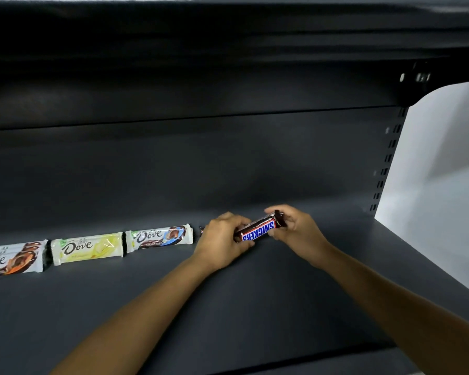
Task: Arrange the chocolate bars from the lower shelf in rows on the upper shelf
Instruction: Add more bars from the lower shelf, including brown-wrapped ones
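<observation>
- At mid-frame, the left hand (222, 236) curls its fingers round the lower left end of a Snickers bar (259, 230), which is tilted with its right end higher.
- The right hand (295, 231) pinches the bar's upper right end between thumb and fingers.
- Three Dove bars, orange (10, 258), yellow (87, 247) and blue (160, 236), lie end to end in a row at lower left on the dark shelf (255, 307).
- A white wall (444, 158) shows at right.
</observation>
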`<state>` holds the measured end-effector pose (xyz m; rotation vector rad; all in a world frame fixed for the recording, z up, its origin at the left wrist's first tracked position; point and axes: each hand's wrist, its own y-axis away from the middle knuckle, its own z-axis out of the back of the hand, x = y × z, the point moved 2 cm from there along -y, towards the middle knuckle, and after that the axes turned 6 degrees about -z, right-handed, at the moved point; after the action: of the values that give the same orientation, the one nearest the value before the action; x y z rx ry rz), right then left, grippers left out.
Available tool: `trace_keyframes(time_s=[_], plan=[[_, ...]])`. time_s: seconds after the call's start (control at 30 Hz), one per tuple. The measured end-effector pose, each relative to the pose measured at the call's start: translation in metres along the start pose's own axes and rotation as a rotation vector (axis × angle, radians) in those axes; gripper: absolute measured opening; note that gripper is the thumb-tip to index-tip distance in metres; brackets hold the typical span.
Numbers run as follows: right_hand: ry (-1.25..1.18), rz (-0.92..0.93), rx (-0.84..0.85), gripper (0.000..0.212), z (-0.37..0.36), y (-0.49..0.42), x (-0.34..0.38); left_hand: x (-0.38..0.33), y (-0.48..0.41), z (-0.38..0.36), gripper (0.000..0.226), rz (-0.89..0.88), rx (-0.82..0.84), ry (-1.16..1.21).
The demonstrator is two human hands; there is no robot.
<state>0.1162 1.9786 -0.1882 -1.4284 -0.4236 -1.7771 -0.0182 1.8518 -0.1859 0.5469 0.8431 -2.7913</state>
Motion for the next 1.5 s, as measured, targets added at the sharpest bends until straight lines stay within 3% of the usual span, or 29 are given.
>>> trace_keyframes(time_s=[0.17, 0.27, 0.37, 0.5, 0.6, 0.7, 0.9, 1.13, 1.43, 1.5], plan=[[-0.158, -0.052, -0.013, 0.047, 0.01, -0.01, -0.006, -0.007, -0.007, -0.014, 0.03, 0.118, 0.046, 0.17], [-0.234, -0.087, -0.037, 0.044, 0.013, -0.015, -0.009, -0.012, -0.01, -0.024, 0.013, 0.228, 0.025, 0.355], [-0.238, -0.079, -0.02, 0.035, 0.016, -0.017, -0.011, -0.015, -0.013, -0.033, 0.014, 0.341, 0.026, 0.565], [-0.05, -0.029, 0.032, 0.032, 0.022, -0.018, -0.016, -0.023, -0.016, -0.047, 0.012, 0.44, 0.018, 0.851], [0.201, 0.023, 0.091, 0.043, 0.024, -0.012, -0.017, -0.026, -0.023, -0.055, 0.011, 0.565, -0.074, 1.024], [0.362, 0.087, 0.041, 0.046, 0.029, -0.01, -0.024, -0.031, -0.025, -0.061, 0.009, 0.646, -0.115, 1.149], [0.582, 0.192, -0.076, 0.039, 0.039, -0.017, -0.036, -0.024, -0.018, -0.065, 0.01, 0.623, -0.201, 1.003], [0.617, 0.148, -0.052, 0.04, 0.033, -0.024, -0.047, -0.003, -0.006, -0.055, 0.01, 0.605, -0.172, 0.627], [0.601, 0.138, -0.095, 0.032, 0.026, -0.032, -0.049, 0.005, -0.009, -0.057, 0.008, 0.662, -0.22, 0.765], [0.591, 0.142, -0.12, 0.033, 0.026, -0.033, -0.048, 0.004, -0.011, -0.057, 0.005, 0.652, -0.221, 0.694]])
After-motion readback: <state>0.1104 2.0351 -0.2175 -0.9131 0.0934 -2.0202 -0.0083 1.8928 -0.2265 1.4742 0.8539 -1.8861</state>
